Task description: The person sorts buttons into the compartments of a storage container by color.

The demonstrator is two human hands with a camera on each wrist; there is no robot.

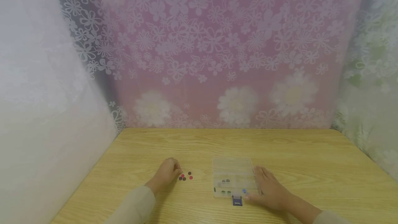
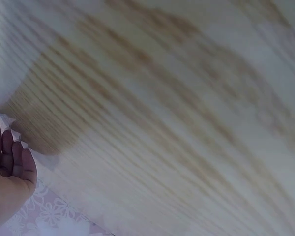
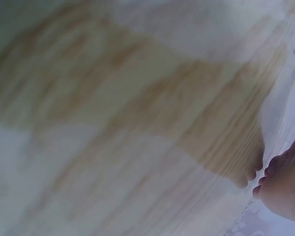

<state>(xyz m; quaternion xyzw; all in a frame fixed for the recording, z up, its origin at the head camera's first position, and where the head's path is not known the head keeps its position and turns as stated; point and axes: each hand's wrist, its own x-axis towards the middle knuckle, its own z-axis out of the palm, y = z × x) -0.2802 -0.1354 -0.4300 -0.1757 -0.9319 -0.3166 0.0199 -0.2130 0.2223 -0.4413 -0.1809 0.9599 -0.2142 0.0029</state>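
Several small round discs lie on the wooden table in the head view, some red, some dark. At their left edge is my left hand, fingers bent and thumb close to the index finger; no disc shows between them. A clear plastic compartment box stands right of the discs, with dark pieces, green pieces and a blue piece inside. My right hand rests along the box's right side, fingers extended and thumb at the front corner.
A dark blue latch hangs at the box's front edge. The wood-grain table reaches back to a pink flowered curtain. Pale sheets hang on the left and right.
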